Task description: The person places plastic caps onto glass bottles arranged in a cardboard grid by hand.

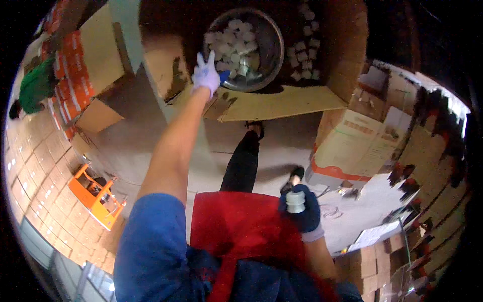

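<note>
My left hand, in a pale glove, reaches up with fingers apart at the left rim of a round basin. White ribbed pieces are heaped in the basin, mostly on its left side; a blue patch shows beside the thumb. More white pieces lie in rows on a dark surface right of the basin. My right hand, in a glove with a dark palm, is low beside the red apron and grips a white ribbed cylindrical piece.
A cardboard flap stands between me and the basin. A large printed carton is at the right, near stacked boxes. An orange metal-framed machine or cart is at the lower left. A person in green is at the far left.
</note>
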`<move>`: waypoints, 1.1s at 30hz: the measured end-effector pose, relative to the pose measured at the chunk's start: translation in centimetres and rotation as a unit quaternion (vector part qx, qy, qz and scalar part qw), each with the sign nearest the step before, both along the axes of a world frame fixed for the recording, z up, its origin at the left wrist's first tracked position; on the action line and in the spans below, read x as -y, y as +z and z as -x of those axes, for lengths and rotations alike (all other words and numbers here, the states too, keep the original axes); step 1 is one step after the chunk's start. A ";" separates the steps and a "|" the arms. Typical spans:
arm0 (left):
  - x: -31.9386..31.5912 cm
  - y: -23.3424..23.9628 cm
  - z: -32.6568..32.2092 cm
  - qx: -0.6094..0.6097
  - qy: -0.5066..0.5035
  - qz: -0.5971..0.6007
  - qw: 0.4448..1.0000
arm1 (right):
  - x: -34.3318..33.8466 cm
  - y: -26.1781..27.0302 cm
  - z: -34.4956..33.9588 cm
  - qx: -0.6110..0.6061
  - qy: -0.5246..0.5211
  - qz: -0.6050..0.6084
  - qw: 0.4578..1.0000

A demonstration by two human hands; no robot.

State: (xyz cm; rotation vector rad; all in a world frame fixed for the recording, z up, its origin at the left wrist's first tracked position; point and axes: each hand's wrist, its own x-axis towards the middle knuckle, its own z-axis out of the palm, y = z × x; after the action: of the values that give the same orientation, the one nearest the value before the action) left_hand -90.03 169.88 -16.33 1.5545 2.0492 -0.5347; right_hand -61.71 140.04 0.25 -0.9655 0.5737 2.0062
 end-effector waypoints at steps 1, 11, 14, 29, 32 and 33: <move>-1.4 -4.2 3.1 -0.024 -0.055 0.024 0.998 | -0.6 0.2 2.2 0.006 0.017 0.022 1.000; -2.9 -27.3 4.4 0.050 -0.188 0.144 0.970 | 1.4 -4.4 10.0 -0.053 -0.186 0.215 0.957; -5.3 -29.6 11.5 0.053 -0.242 0.128 0.960 | 2.5 -3.9 11.6 -0.042 -0.194 0.212 0.957; 3.0 7.9 -9.4 0.362 -0.280 0.084 0.885 | 3.4 -5.4 14.1 0.297 -0.247 0.050 0.921; 7.3 16.5 -11.6 0.375 -0.273 0.177 0.868 | -1.1 -2.1 10.4 0.037 -0.564 0.117 0.817; 9.1 18.4 -12.2 0.375 -0.278 0.208 0.860 | -2.3 -1.0 8.5 -0.034 -0.563 0.177 0.806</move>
State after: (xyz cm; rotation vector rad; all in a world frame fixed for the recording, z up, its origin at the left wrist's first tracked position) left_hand -77.81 160.77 2.04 1.6989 0.8301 -0.4298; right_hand -70.18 142.31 -0.71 -0.5035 1.2329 0.8559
